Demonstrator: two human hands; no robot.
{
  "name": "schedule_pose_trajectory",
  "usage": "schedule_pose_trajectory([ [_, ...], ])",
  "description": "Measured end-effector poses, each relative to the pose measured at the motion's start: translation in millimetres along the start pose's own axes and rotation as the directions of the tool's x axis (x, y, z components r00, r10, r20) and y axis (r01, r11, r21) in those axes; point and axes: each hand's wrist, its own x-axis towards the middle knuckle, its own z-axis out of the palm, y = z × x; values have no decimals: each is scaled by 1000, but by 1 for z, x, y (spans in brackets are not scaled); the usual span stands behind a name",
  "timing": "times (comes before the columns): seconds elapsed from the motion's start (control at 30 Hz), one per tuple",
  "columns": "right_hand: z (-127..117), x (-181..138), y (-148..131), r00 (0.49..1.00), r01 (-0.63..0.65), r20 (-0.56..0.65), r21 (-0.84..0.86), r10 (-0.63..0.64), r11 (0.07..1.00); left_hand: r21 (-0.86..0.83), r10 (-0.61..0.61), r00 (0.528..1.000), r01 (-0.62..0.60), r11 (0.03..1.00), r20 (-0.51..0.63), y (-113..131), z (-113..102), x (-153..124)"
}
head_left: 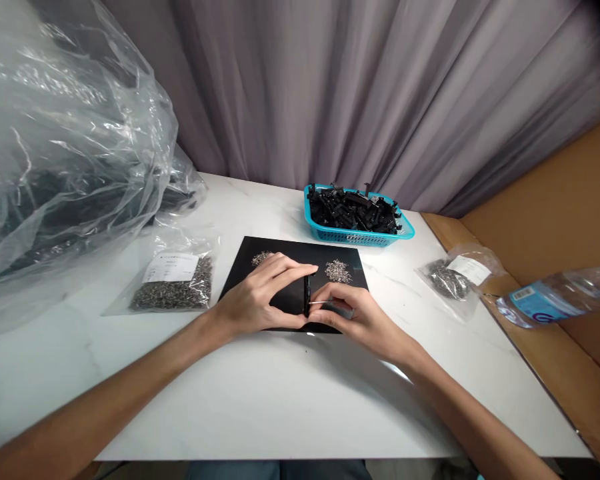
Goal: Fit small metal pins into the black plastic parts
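My left hand (260, 300) pinches a small black plastic part (307, 295) upright between thumb and forefinger over a black mat (280, 252). Touching it from the right, my right hand (353, 320) is closed on a thin metal pin (320, 303) whose tip meets the black part. Two small heaps of silvery metal pieces lie on the mat, one (261, 257) behind my left hand and one (338, 270) behind my right.
A turquoise basket (360, 235) of black plastic parts stands behind the mat. Bags of metal pieces lie at left (177, 285) and right (450, 277). A big clear plastic bag (65, 147) fills the left. A water bottle (555, 300) lies on cardboard at right.
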Motion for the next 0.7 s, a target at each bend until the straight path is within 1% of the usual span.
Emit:
schedule_pose_trajectory([
  [0.07,4,0,2,1000,-27,-14,10,27,1000,16,7,1000,-7,1000,0,-1,1,-2],
  [0.17,8,-1,3,999,-41,-21,17,41,999,23,7,999,-8,1000,34,-1,2,-7],
  [0.3,6,-2,0,999,-31,-7,34,31,999,-5,-21,998,22,1000,53,-1,2,-8],
  [0.5,3,-5,-8,998,26,-53,-144,-34,989,-19,-57,998,57,998,25,0,-1,0],
  [0.7,11,-10,-5,981,63,-170,-202,-98,977,-12,-41,999,41,999,-10,2,-5,3],
])
